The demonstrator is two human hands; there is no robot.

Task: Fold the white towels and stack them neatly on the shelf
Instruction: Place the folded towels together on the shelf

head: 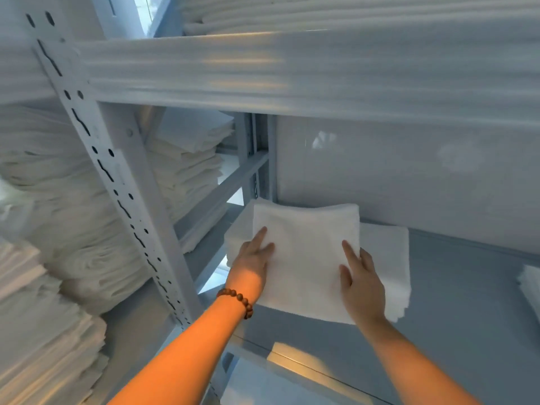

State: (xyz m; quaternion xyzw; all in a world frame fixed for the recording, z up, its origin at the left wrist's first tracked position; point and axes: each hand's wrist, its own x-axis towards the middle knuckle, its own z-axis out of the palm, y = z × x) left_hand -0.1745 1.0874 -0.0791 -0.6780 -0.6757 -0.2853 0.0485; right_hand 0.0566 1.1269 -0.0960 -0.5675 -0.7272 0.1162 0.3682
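Note:
A folded white towel (306,252) lies on top of a low stack of white towels (385,258) on the grey shelf (455,302), close to the back wall. My left hand (251,264), with a brown bead bracelet on the wrist, rests flat on the towel's left side with fingers straight. On the towel's right side my right hand (359,285) presses down with fingers extended. Lower towels stick out to the left and right beneath the top one.
A perforated white upright post (117,182) stands left of the shelf bay. Stacks of folded white linen (58,229) fill the left rack and more linen (190,162) sits behind. The upper shelf beam (292,71) hangs overhead. Another towel edge (530,287) shows far right.

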